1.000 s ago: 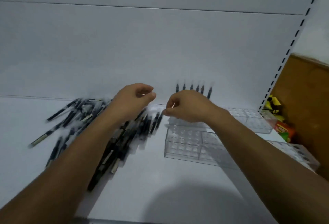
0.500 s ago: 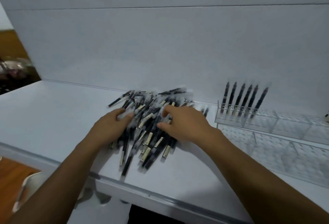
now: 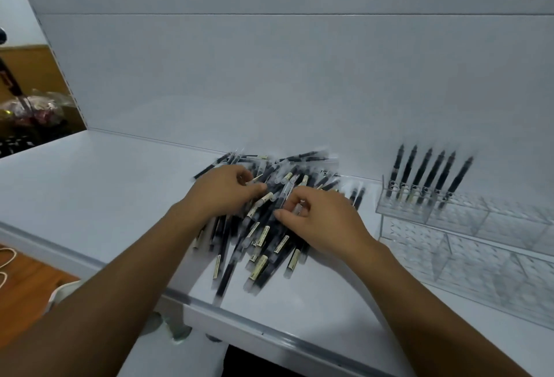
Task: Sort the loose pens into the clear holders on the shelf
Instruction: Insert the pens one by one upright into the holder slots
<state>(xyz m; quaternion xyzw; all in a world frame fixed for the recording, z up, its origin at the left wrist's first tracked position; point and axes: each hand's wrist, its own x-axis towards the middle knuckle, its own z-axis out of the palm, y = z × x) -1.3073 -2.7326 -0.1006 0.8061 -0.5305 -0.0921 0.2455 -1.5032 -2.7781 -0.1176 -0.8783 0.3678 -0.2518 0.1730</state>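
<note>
White shelf (image 3: pixel 90 184) with loose pens (image 3: pixel 263 244) heaped mid-width, long axes mostly front-to-back: left hand (image 3: pixel 221 190) curled into the heap, hold unclear; right hand (image 3: pixel 323 223) pinching one pen (image 3: pixel 299 208), and nearer the clear holders (image 3: pixel 479 226) at the shelf's right edge.

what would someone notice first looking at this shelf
A messy pile of black pens sprawls on the white shelf, with the left hand and right hand curled into it, pinching at pens. To its right, six pens stand in one back row of the clear holders, whose other slots look empty.
</note>
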